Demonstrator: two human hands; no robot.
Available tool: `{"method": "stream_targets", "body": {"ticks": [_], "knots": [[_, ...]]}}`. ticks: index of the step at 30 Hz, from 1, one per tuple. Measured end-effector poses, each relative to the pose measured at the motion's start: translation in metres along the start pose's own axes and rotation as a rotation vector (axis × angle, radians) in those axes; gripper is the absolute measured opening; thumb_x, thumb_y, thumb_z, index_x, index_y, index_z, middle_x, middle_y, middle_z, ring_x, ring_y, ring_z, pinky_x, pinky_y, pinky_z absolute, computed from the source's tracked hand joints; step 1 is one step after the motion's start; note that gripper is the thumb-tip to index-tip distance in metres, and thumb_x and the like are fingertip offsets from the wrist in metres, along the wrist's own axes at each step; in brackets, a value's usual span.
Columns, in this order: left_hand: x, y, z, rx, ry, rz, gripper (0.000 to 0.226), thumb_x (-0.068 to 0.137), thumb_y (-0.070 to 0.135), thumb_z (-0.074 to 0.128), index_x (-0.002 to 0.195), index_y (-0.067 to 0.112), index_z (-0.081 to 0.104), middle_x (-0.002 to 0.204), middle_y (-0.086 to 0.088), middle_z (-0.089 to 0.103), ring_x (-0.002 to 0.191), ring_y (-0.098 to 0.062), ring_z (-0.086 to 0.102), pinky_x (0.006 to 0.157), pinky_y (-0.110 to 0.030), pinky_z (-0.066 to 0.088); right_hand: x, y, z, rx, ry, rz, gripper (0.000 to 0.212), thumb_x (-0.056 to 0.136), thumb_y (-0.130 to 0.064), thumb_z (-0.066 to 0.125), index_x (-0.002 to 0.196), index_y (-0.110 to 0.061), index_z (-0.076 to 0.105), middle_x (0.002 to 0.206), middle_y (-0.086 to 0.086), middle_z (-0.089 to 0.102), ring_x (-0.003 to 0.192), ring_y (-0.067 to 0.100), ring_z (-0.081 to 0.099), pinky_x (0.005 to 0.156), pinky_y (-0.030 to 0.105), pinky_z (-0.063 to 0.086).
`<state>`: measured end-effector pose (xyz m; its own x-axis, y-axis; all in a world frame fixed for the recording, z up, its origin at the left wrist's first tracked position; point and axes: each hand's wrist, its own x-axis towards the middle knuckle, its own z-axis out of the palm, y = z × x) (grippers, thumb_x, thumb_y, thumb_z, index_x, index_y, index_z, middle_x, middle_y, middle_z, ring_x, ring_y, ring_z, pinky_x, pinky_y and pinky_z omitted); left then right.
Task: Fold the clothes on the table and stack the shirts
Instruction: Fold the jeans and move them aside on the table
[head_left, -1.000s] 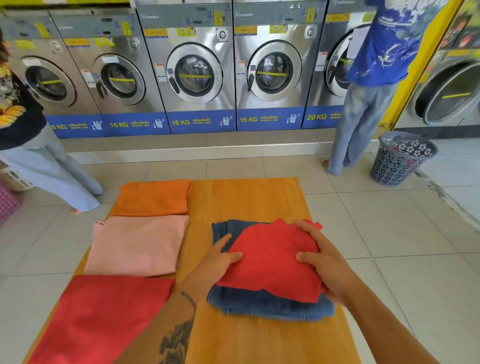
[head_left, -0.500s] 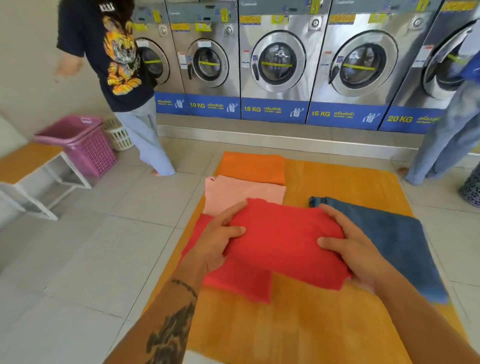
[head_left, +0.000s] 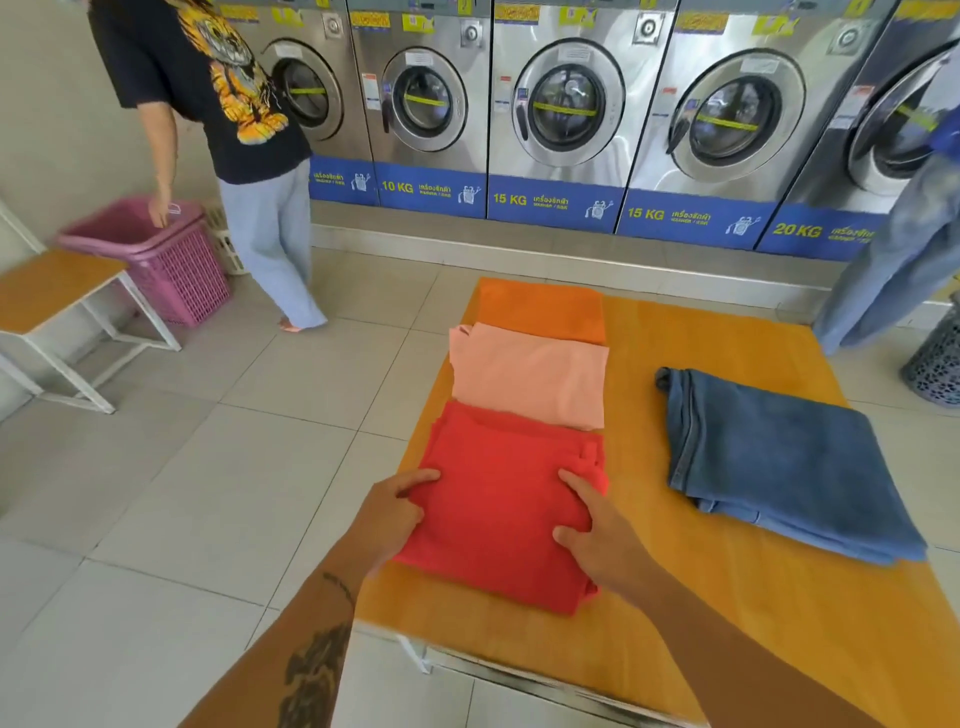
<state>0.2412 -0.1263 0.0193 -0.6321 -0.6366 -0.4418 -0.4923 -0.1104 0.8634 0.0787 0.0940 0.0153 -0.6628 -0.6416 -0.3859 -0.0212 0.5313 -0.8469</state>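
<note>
red shirt (head_left: 498, 514), between both hands, seemingly gripped

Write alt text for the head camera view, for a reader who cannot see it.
Two bare hands, left hand and right hand, press on a folded red shirt at the near left of a wooden table. Beyond it lie a folded pink shirt and an orange shirt; folded jeans lie to the right, with washing machines behind.

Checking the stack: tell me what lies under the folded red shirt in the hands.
Under the folded red cotton shirt, only a second red layer's edge peeks out at its near right corner, above the orange wooden table. The rest is covered.
</note>
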Motion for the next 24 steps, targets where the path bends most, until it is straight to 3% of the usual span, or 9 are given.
{"method": "stream_targets", "body": {"ticks": [3,5,7,9,11,14,16,19,24], "knots": [[0.002,0.003,0.005,0.105,0.058,0.058,0.056,0.085,-0.004,0.042,0.112,0.036,0.069,0.108,0.011,0.061,0.092,-0.021,0.064,0.079,-0.044,0.059,0.000,-0.003,-0.007,-0.031,-0.004,-0.004,0.069,0.093,-0.017,0.062,0.147,-0.047,0.032,0.133,-0.012,0.040,0.099,0.005,0.054,0.069,0.013,0.048],[0.000,0.006,0.006,0.198,0.130,0.116,0.051,0.085,0.000,0.043,0.110,0.036,0.070,0.103,0.014,0.056,0.080,-0.010,0.060,0.067,-0.032,0.057,-0.003,-0.003,-0.013,-0.015,0.009,-0.001,0.069,0.094,-0.015,0.062,0.147,-0.046,0.032,0.135,-0.007,0.048,0.097,0.012,0.060,0.074,0.024,0.055],[0.000,0.009,0.006,0.249,0.217,0.161,0.047,0.084,0.004,0.047,0.111,0.035,0.069,0.109,0.010,0.051,0.072,-0.003,0.056,0.056,-0.020,0.049,-0.009,-0.003,-0.022,0.045,0.020,0.026,0.069,0.094,-0.013,0.061,0.146,-0.047,0.034,0.121,0.000,0.061,0.088,0.020,0.067,0.071,0.035,0.059],[0.000,0.017,0.007,0.282,0.294,0.213,0.041,0.085,0.008,0.050,0.112,0.034,0.067,0.118,0.008,0.044,0.070,0.003,0.052,0.055,-0.013,0.040,-0.016,-0.003,-0.036,0.077,0.034,0.047,0.068,0.092,-0.013,0.062,0.144,-0.048,0.036,0.103,0.005,0.066,0.083,0.021,0.069,0.065,0.034,0.059],[-0.002,0.030,0.015,0.293,0.328,0.295,0.038,0.085,0.010,0.052,0.110,0.036,0.066,0.116,0.009,0.046,0.073,0.005,0.052,0.058,-0.010,0.038,-0.023,-0.002,-0.055,0.073,0.050,0.054,0.067,0.090,-0.012,0.062,0.143,-0.046,0.038,0.097,0.007,0.068,0.088,0.021,0.070,0.070,0.034,0.060],[-0.007,0.057,0.045,0.254,0.244,0.398,0.038,0.086,0.009,0.050,0.104,0.039,0.066,0.106,0.019,0.055,0.091,0.002,0.058,0.076,-0.019,0.048,-0.032,0.005,-0.087,0.108,0.082,0.069,0.060,0.092,-0.012,0.060,0.142,-0.037,0.041,0.102,0.011,0.066,0.092,0.021,0.069,0.074,0.035,0.059],[-0.009,0.075,0.073,0.246,0.183,0.446,0.040,0.085,0.007,0.051,0.101,0.040,0.066,0.103,0.025,0.058,0.094,0.004,0.059,0.079,-0.014,0.045,-0.036,0.012,-0.111,0.133,0.112,0.076,0.055,0.093,-0.012,0.061,0.140,-0.034,0.043,0.101,0.014,0.066,0.089,0.021,0.067,0.073,0.037,0.058],[-0.014,0.097,0.126,0.241,0.086,0.493,0.043,0.086,0.002,0.050,0.107,0.037,0.064,0.104,0.019,0.062,0.090,0.002,0.060,0.071,-0.005,0.041,-0.041,0.029,-0.155,0.168,0.161,0.076,0.053,0.094,-0.012,0.060,0.141,-0.030,0.043,0.098,0.011,0.067,0.090,0.021,0.067,0.068,0.033,0.055],[-0.022,0.112,0.225,0.241,-0.058,0.460,0.046,0.091,0.001,0.047,0.121,0.033,0.061,0.108,0.009,0.060,0.085,-0.001,0.059,0.052,-0.011,0.044,-0.056,0.072,-0.232,0.197,0.239,0.089,0.051,0.091,-0.012,0.061,0.137,-0.029,0.048,0.087,0.008,0.064,0.084,0.018,0.066,0.069,0.032,0.057]]}}
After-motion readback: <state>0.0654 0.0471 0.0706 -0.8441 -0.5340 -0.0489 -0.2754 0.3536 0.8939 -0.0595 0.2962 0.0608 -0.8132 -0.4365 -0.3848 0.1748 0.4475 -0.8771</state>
